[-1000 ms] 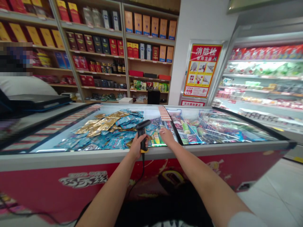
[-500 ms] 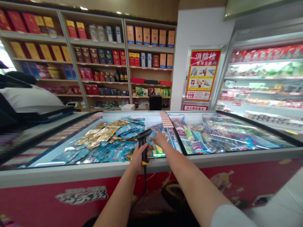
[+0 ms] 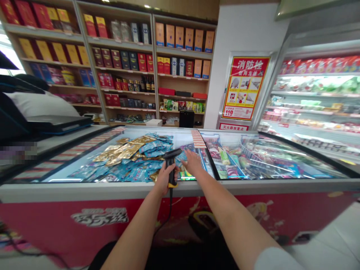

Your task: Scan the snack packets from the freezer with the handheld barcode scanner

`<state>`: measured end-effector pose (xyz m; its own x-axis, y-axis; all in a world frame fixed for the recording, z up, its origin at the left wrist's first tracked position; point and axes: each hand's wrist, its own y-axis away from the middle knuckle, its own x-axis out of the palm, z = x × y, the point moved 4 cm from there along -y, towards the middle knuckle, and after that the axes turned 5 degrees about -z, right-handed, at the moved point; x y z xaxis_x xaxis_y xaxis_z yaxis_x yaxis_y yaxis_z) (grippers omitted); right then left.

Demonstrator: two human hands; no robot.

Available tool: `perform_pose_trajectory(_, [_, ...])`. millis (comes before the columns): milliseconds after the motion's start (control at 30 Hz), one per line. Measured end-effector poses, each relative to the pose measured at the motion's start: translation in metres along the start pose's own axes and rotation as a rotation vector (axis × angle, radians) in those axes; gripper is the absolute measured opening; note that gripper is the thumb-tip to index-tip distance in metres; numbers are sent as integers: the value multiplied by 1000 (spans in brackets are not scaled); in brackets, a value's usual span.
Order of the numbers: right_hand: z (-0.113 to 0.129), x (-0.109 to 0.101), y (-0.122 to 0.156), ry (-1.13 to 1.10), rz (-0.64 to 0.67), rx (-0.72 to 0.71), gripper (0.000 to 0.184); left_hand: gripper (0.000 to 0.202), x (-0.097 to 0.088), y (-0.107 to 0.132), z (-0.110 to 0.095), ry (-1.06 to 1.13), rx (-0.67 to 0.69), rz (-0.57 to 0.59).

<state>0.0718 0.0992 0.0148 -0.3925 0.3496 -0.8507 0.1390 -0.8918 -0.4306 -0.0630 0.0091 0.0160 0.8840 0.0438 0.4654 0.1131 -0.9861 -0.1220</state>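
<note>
My left hand is closed around the handle of a black barcode scanner with a yellow-tipped base. A cable hangs from it down the freezer's front. The scanner head points away and to the right. Just right of it, my right hand has its thumb and fingers at a small blue packet, partly hidden behind the scanner and fingers. Both hands are above the near edge of a chest freezer. To their left, inside it, is a heap of blue packets and gold packets.
An orange-striped strip and a dark frame divide the freezer top. Blue baskets hold packaged goods on the right. At left are a counter with dark equipment and a person in a white top. Shelves stand behind.
The view has tilted slightly down and shifted left. My right hand's fingers are raised and more spread at the blue packet. My left hand keeps its hold on the scanner.
</note>
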Motion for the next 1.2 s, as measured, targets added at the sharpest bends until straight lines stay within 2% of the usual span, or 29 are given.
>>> perform_pose_trajectory(100, [6,4,3,19,92,-63,48,32,0,0,0,-14,22,6])
perform_pose_trajectory(433, [0,-9,11,130,-61,36,30,32,-1,-3,2,-15,12,23])
perform_pose_trajectory(533, [-3,-9,12,106,-56,75,32,34,-1,-2,2,-17,-5,9])
perform_pose_trajectory(633, [-8,-6,10,62,-52,104,46,35,-1,-2,2,-20,-7,19])
perform_pose_trajectory(767, [-12,3,8,25,62,117,61,34,-2,-3,4,-17,-1,12])
perform_pose_trajectory(833, [-12,3,9,32,76,113,59,33,-2,-3,5,-25,-6,11])
perform_pose_trajectory(967, [-9,-4,15,103,12,80,44,34,-1,-1,6,-22,-10,16])
perform_pose_trajectory(1067, [-7,-9,16,207,69,-15,40,35,-1,0,8,-17,-30,8])
perform_pose_trajectory(1200, [-18,-15,18,292,147,-17,40,36,-1,0,10,0,-20,9])
